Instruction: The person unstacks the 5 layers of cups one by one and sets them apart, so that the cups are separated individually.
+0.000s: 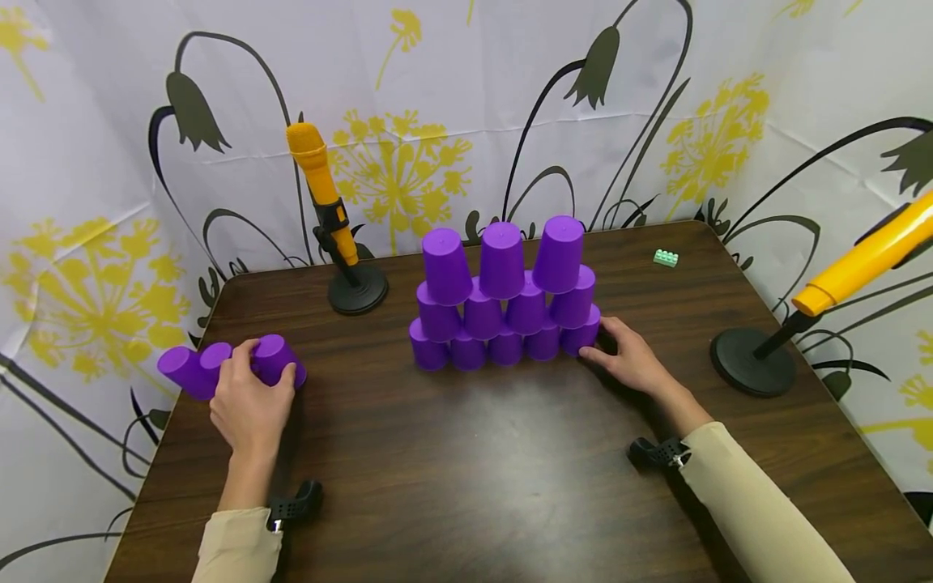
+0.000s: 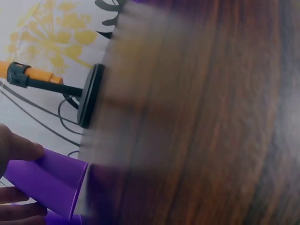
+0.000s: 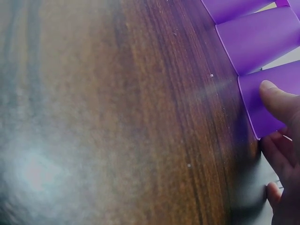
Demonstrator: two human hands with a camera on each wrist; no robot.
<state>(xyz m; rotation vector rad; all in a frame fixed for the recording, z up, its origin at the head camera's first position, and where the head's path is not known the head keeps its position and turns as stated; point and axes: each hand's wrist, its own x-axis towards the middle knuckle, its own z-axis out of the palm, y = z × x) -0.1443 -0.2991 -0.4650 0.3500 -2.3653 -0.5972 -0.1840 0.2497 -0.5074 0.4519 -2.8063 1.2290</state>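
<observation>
Nearest my camera, beige fabric sleeves [image 1: 236, 546] cross the brown wood-grain table [image 1: 474, 453]. My left hand [image 1: 251, 405] pinches one tapered purple plastic cup [image 1: 274, 356] beside two matching cups [image 1: 186, 371]; rightward, my right hand [image 1: 632, 356] grips the bottom-right cup [image 1: 578, 338] of a three-tier purple-cup pyramid [image 1: 501, 279].

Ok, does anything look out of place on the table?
Yes: the mint-green toy building brick lies alone near the back right corner of the table, apart from the purple cup pyramid, which shows no toppled cups.
</observation>
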